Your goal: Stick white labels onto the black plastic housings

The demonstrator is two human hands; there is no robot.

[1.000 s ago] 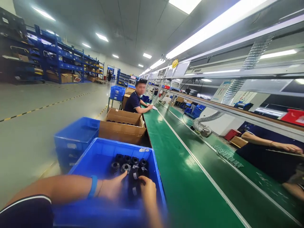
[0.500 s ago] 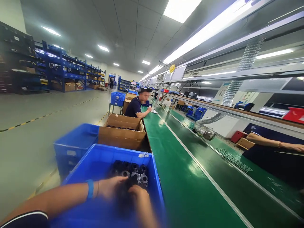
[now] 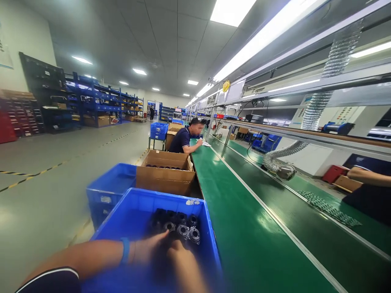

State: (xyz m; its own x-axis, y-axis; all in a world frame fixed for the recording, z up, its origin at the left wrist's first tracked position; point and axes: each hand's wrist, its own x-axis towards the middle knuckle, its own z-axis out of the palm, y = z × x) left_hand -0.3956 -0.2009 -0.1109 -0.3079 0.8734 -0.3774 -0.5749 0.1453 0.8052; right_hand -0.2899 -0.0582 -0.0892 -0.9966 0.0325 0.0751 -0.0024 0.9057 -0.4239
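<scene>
Left hand spread at dark flanged metal parts still filling a blue crate; blurred right hand, grip unclear; cardboard box beyond

A short sleeve of dark navy fabric is worn on the left arm, its hem edged with a thin white stripe. A bright blue wristband, broad and flat, is worn on the left wrist, and a thin dark cord is seen just beside it, nearer the left hand. Both the left hand and the right hand are bare, though they are blurred by motion, and the right wrist is too blurred for anything on it to be made out.
</scene>
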